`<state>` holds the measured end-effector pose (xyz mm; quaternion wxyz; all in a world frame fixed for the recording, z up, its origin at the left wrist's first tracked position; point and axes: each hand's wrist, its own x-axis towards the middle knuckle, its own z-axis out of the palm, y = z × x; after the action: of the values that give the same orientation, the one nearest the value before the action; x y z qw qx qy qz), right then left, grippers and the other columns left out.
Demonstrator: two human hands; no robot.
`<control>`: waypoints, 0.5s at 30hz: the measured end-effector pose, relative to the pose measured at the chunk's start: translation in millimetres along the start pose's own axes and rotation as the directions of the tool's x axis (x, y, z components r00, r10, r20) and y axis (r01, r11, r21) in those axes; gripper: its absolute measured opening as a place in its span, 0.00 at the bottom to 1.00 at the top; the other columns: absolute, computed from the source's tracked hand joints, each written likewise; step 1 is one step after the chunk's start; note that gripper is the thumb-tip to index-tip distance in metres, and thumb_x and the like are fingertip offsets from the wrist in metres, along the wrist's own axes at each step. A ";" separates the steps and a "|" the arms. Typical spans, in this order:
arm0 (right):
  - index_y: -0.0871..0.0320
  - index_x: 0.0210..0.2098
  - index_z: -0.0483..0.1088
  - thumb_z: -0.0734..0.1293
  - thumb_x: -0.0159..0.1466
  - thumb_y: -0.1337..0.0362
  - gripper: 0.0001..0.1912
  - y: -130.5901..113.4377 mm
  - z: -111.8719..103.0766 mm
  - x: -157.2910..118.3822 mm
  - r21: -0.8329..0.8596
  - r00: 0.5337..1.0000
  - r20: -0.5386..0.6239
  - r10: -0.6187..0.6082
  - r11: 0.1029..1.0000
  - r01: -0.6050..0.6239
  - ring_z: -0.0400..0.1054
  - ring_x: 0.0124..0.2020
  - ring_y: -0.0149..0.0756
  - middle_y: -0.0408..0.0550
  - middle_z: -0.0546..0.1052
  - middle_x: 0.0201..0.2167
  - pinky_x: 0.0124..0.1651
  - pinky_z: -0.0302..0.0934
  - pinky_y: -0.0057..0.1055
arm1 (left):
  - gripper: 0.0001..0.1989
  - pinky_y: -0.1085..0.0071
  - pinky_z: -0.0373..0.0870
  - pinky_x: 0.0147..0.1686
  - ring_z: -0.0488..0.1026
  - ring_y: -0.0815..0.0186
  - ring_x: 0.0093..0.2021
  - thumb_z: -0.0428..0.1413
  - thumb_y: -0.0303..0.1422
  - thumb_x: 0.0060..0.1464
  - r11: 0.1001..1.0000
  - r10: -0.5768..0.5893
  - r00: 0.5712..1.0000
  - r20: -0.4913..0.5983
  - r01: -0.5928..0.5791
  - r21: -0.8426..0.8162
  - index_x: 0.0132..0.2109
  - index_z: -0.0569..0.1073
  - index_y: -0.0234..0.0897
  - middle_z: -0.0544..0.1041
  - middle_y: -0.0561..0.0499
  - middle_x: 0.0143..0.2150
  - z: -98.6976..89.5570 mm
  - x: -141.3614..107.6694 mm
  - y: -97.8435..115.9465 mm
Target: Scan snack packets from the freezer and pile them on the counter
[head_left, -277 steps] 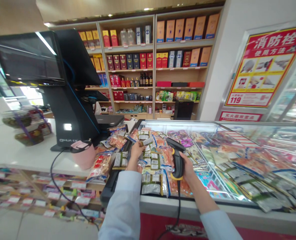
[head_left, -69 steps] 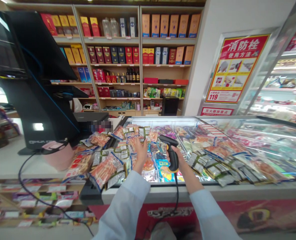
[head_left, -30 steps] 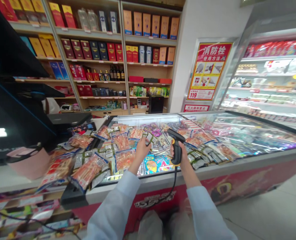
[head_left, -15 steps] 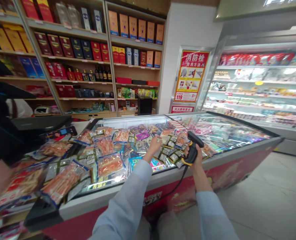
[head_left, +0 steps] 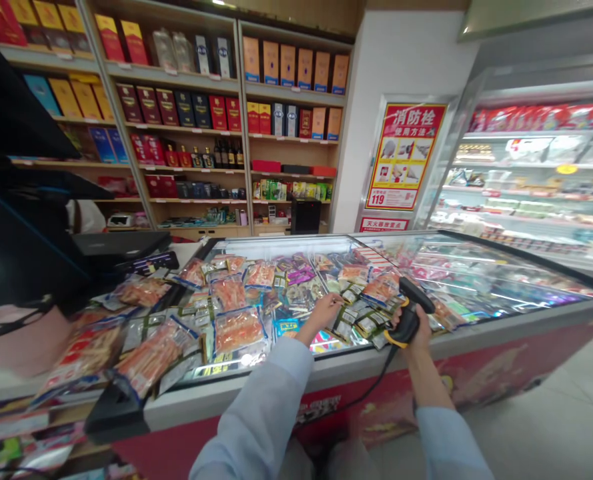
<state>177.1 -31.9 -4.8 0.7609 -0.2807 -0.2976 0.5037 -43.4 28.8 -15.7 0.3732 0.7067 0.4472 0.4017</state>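
Observation:
My right hand [head_left: 416, 333] is wrapped round a black and yellow barcode scanner [head_left: 407, 320], its cable hanging over the freezer's front. Beside it, my left hand [head_left: 325, 312] hovers at the left edge of some green-banded packets [head_left: 359, 317], fingers bent and close together; whether they pinch anything is too small to tell. The packets lie on the glass top of a chest freezer, with orange snack bags [head_left: 239, 329] spread to the left and another orange bag [head_left: 380, 288] just behind the scanner.
More bags [head_left: 153, 353] overlap the freezer's left end, near a phone [head_left: 153, 263] and a pink container [head_left: 23, 340]. Dark equipment rises at the left. Shelves of boxes and bottles [head_left: 226, 155] stand behind; a lit refrigerated display [head_left: 536, 167] is at the right.
The view has turned left, so things appear farther right. My left hand has come nearer the green-banded packets, its fingers lower. The scanner stays in my right hand.

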 end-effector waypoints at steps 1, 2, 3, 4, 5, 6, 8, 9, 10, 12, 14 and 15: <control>0.57 0.31 0.67 0.73 0.47 0.46 0.23 -0.8 1.3 0.5 -0.001 1.000 -0.005 0.004 1.000 -0.004 0.61 0.16 0.27 0.38 0.68 0.19 0.17 0.60 0.23 | 0.11 0.68 0.67 0.53 0.73 0.65 0.49 0.50 0.28 0.55 1.000 0.010 1.000 0.006 -0.010 0.012 0.44 0.74 0.36 0.77 0.47 0.48 -0.4 1.4 1.4; 0.56 0.31 0.67 0.73 0.47 0.46 0.23 -1.8 3.4 0.9 -0.001 1.000 -0.008 0.005 1.000 -0.005 0.61 0.16 0.27 0.38 0.69 0.19 0.17 0.60 0.23 | 0.11 0.67 0.67 0.53 0.73 0.64 0.49 0.50 0.28 0.55 0.999 0.023 1.000 0.006 -0.023 0.023 0.43 0.74 0.36 0.77 0.47 0.48 -3.6 3.1 3.0; 0.56 0.31 0.67 0.73 0.47 0.47 0.23 -2.9 6.5 1.3 0.001 1.000 -0.007 0.002 1.000 -0.002 0.62 0.16 0.27 0.39 0.69 0.19 0.16 0.59 0.23 | 0.11 0.66 0.66 0.53 0.73 0.64 0.49 0.50 0.28 0.55 0.999 0.042 0.999 -0.004 -0.042 0.031 0.43 0.74 0.36 0.78 0.47 0.47 -9.8 5.1 4.9; 0.56 0.32 0.67 0.73 0.47 0.47 0.22 -3.7 10.8 1.5 0.002 1.000 -0.002 -0.004 1.000 0.004 0.62 0.16 0.27 0.39 0.69 0.18 0.16 0.59 0.23 | 0.11 0.65 0.66 0.54 0.73 0.64 0.49 0.50 0.28 0.55 0.997 0.067 0.997 -0.025 -0.066 0.037 0.43 0.74 0.36 0.78 0.47 0.47 -19.2 7.3 7.2; 0.56 0.32 0.67 0.73 0.48 0.47 0.22 -4.2 16.2 1.7 0.003 1.000 0.009 -0.011 1.000 0.011 0.62 0.16 0.28 0.39 0.69 0.18 0.16 0.59 0.22 | 0.11 0.65 0.67 0.54 0.73 0.63 0.49 0.50 0.28 0.54 0.995 0.093 0.994 -0.059 -0.091 0.041 0.42 0.75 0.35 0.78 0.47 0.47 -31.8 9.4 9.6; 0.56 0.32 0.68 0.72 0.49 0.48 0.21 -4.2 22.9 1.8 0.006 1.000 0.023 -0.020 1.000 0.019 0.63 0.17 0.28 0.39 0.70 0.19 0.16 0.59 0.22 | 0.10 0.64 0.67 0.54 0.73 0.63 0.49 0.51 0.28 0.54 0.993 0.117 0.988 -0.100 -0.113 0.043 0.42 0.75 0.35 0.78 0.46 0.46 -47.1 11.4 11.9; 0.56 0.32 0.69 0.72 0.50 0.48 0.20 -2.0 39.8 2.1 0.022 0.998 0.060 -0.030 0.999 0.028 0.63 0.17 0.27 0.39 0.70 0.19 0.17 0.59 0.22 | 0.10 0.64 0.68 0.53 0.74 0.63 0.48 0.51 0.27 0.53 0.991 0.136 0.973 -0.185 -0.131 0.038 0.40 0.75 0.35 0.78 0.46 0.45 -83.7 13.6 15.8; 0.56 0.32 0.69 0.71 0.50 0.48 0.19 0.3 49.6 2.3 0.034 0.996 0.085 -0.028 0.999 0.025 0.62 0.16 0.27 0.39 0.69 0.19 0.17 0.59 0.22 | 0.09 0.64 0.69 0.52 0.74 0.63 0.48 0.52 0.27 0.52 0.990 0.139 0.964 -0.225 -0.134 0.038 0.39 0.75 0.35 0.78 0.46 0.44 -103.5 13.6 16.6; 0.56 0.32 0.69 0.71 0.50 0.48 0.19 3.3 60.1 2.7 0.045 0.993 0.115 -0.021 0.999 0.016 0.62 0.16 0.27 0.39 0.69 0.19 0.16 0.59 0.22 | 0.09 0.64 0.69 0.51 0.75 0.62 0.47 0.52 0.26 0.52 0.990 0.143 0.951 -0.275 -0.134 0.052 0.39 0.75 0.35 0.78 0.46 0.44 -123.1 12.6 16.3; 0.56 0.33 0.69 0.72 0.50 0.48 0.19 12.1 82.3 3.6 0.067 0.984 0.177 0.003 0.998 -0.015 0.62 0.16 0.27 0.39 0.69 0.19 0.16 0.59 0.22 | 0.09 0.64 0.70 0.51 0.75 0.63 0.46 0.52 0.26 0.51 0.987 0.152 0.912 -0.381 -0.119 0.111 0.40 0.74 0.35 0.78 0.46 0.43 -157.9 7.6 11.4; 0.55 0.32 0.69 0.72 0.51 0.49 0.19 24.8 104.7 4.8 0.082 0.973 0.229 0.037 0.995 -0.057 0.63 0.16 0.27 0.38 0.70 0.19 0.16 0.59 0.22 | 0.11 0.63 0.70 0.51 0.75 0.63 0.46 0.51 0.25 0.51 0.979 0.169 0.858 -0.484 -0.089 0.183 0.42 0.73 0.34 0.78 0.45 0.44 -182.2 0.3 0.8; 0.55 0.32 0.69 0.72 0.51 0.49 0.18 32.8 115.6 5.4 0.088 0.966 0.250 0.058 0.993 -0.082 0.63 0.16 0.27 0.38 0.70 0.19 0.16 0.59 0.22 | 0.12 0.63 0.70 0.51 0.74 0.63 0.46 0.51 0.25 0.52 0.973 0.180 0.829 -0.530 -0.071 0.220 0.44 0.72 0.34 0.77 0.44 0.45 -189.6 -3.5 -6.2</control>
<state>74.1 -1.2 49.1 0.7124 -0.1887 -0.3549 0.5753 -217.4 59.5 53.5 0.1334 0.6230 0.5237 0.5654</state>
